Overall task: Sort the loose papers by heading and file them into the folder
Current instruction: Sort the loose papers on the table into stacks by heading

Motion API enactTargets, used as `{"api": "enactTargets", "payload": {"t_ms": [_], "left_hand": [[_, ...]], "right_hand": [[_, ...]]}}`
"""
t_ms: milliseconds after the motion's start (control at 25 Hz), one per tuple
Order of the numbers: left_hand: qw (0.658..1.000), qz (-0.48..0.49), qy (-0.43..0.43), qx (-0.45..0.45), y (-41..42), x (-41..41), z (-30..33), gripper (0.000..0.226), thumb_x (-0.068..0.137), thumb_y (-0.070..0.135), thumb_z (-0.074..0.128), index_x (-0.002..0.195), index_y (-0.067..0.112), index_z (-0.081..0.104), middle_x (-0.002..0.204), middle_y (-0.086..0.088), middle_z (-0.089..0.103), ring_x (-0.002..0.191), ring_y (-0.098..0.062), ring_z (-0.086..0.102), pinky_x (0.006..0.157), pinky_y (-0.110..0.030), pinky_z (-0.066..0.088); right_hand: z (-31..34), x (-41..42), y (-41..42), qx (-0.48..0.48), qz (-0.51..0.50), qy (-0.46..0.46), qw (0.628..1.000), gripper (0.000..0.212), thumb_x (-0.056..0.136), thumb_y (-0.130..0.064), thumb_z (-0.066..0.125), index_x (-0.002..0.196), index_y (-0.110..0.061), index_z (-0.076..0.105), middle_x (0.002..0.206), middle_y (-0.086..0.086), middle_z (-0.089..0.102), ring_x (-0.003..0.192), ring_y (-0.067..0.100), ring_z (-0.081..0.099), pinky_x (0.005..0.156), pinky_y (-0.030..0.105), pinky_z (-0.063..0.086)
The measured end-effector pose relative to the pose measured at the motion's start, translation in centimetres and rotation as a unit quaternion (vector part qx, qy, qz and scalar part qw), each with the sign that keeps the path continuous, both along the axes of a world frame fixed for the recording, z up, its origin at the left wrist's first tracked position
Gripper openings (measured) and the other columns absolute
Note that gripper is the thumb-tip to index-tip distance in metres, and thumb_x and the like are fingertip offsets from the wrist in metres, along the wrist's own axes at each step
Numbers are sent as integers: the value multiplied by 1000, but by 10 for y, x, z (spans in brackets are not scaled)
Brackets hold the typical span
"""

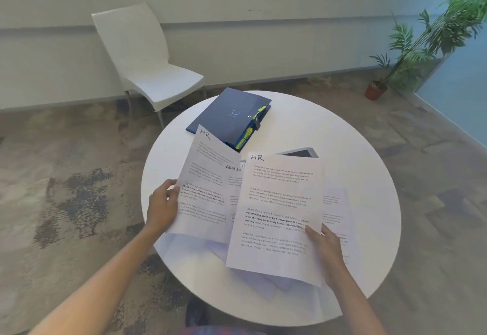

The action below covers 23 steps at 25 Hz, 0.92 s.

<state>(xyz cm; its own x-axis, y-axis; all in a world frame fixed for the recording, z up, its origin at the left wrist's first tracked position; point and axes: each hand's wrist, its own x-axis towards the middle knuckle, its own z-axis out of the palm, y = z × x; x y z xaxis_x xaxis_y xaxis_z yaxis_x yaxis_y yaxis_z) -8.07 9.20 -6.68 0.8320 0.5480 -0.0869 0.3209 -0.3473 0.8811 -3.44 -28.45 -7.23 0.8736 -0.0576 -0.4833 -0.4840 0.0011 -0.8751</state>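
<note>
Round and white, the table (342, 134) is set on a mottled grey-brown carpet (66, 176), and it is over this surface that the papers are held. One sheet headed HR (208, 184) is pinched at its left edge by the left hand (162, 207), the thumb laid on the printed face and the fingers curled behind it; the sheet is lifted and tilted, its top corner reaching up over the near edge of the folder. A second sheet headed HR (276, 210) is gripped at its lower right edge by the right hand (325, 246), thumb on top, and is raised off the table beside the first, overlapping its right margin. Between the two hands, behind both held sheets, a page headed ADMIN (233, 176) is partly seen. More loose papers (334, 210) are spread flat on the table beneath and to the right of the right hand. Beyond the left hand's sheet, the dark blue folder (229, 113) lies closed on the table, with yellow index tabs (249, 131) showing along its right side. Just past the top of the right hand's sheet, the corner of a grey tablet (303, 153) is visible. Farther off, beyond the left hand, a white chair (147, 66) is placed against the wall, and far beyond the right hand a potted plant (421, 44) stands on the floor.
</note>
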Motion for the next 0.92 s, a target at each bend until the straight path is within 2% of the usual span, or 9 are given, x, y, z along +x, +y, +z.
{"api": "enactTargets", "payload": {"t_ms": [120, 240, 360, 400, 520, 640, 760, 840, 920], "left_hand": [[999, 6, -26, -17, 7, -2, 16, 17, 102, 14, 47, 106, 19, 63, 92, -3, 74, 81, -18, 71, 66, -36, 55], [995, 24, -53, -85, 12, -9, 27, 17, 103, 11, 47, 104, 14, 64, 79, 1, 76, 71, -20, 73, 61, -36, 58], [984, 34, -69, -158, 19, -19, 37, 16, 102, 9, 48, 106, 9, 63, 74, 2, 77, 64, -14, 74, 52, -28, 58], [981, 31, -74, -177, 20, -21, 40, 16, 102, 8, 49, 106, 8, 64, 77, -1, 77, 64, -14, 74, 51, -27, 58], [972, 6, -72, -224, 19, -27, 48, 15, 100, 8, 51, 103, 12, 66, 86, -10, 76, 66, -18, 74, 56, -31, 60], [967, -24, -59, -247, 11, -33, 52, 15, 100, 9, 52, 102, 13, 66, 86, -13, 76, 65, -21, 73, 57, -34, 61], [963, -51, -58, -259, 3, -36, 50, 14, 100, 12, 52, 104, 13, 65, 91, -20, 76, 69, -27, 74, 63, -42, 61], [962, -70, -57, -259, -5, -37, 51, 16, 101, 15, 50, 108, 11, 64, 94, -17, 76, 75, -30, 74, 70, -47, 60], [965, -77, -50, -247, -15, -37, 53, 20, 104, 18, 46, 106, 7, 62, 89, -6, 77, 75, -26, 72, 68, -38, 58]], "right_hand": [[2, 0, 23, 24, 14, -1, 1000, 24, 94, -9, 63, 117, -11, 70, 111, 5, 76, 100, 24, 72, 82, 36, 56], [8, 0, 48, 46, 31, -6, 998, 20, 95, -11, 62, 113, -11, 72, 106, 3, 77, 97, 22, 73, 82, 36, 58], [15, -1, 71, 57, 52, -17, 997, 19, 96, -10, 61, 111, -12, 72, 100, -2, 78, 89, 13, 75, 72, 25, 60], [16, -1, 78, 59, 55, -19, 997, 18, 96, -10, 61, 111, -11, 72, 100, -2, 78, 88, 14, 75, 72, 25, 61], [19, -1, 98, 60, 71, -21, 995, 21, 95, -11, 62, 114, -8, 71, 105, 6, 78, 97, 24, 74, 79, 33, 61], [20, -3, 113, 55, 77, -25, 995, 21, 93, -10, 63, 114, -10, 68, 108, 8, 77, 98, 27, 73, 83, 38, 59], [21, -5, 119, 53, 56, -35, 996, 28, 89, -8, 69, 116, -12, 62, 106, 12, 76, 85, 25, 74, 74, 36, 60], [23, -6, 117, 66, 42, -48, 996, 34, 87, -6, 71, 118, -16, 60, 101, 11, 76, 78, 22, 74, 66, 32, 59], [24, -7, 113, 63, 42, -60, 995, 31, 87, -6, 71, 116, -17, 65, 100, 9, 78, 81, 23, 76, 66, 32, 59]]}}
